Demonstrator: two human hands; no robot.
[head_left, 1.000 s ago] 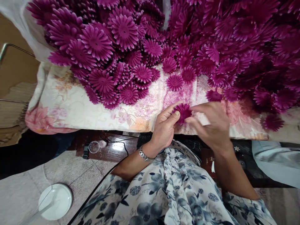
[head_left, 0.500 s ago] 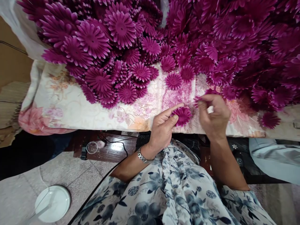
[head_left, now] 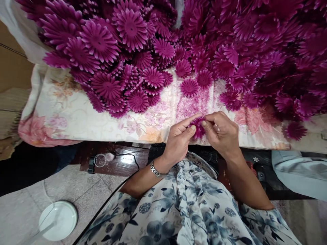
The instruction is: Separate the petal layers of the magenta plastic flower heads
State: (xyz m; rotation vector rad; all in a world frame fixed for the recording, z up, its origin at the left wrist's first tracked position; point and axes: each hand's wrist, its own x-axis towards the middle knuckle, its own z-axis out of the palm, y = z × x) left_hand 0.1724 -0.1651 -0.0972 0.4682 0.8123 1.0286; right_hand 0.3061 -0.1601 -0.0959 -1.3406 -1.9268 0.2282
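Observation:
Just above the table's front edge, my left hand pinches a magenta artificial flower between thumb and forefinger. My right hand is closed in a pinch at the right side of that flower, its fingertips touching the petals. The fingers cover much of the flower, so I cannot tell whether one or two petal layers are there. Loose flower heads of the same colour lie just beyond the hands, among them a single one and a small cluster.
Large heaps of magenta flower heads, one at left and one at right, cover the back of the table. A floral tablecloth with purple specks lies beneath. A round white base stands on the floor; grey-clad legs are at right.
My right hand has moved left from beside the cluster to the flower in my left hand, bringing a purple petal piece. My left hand has stayed in place.

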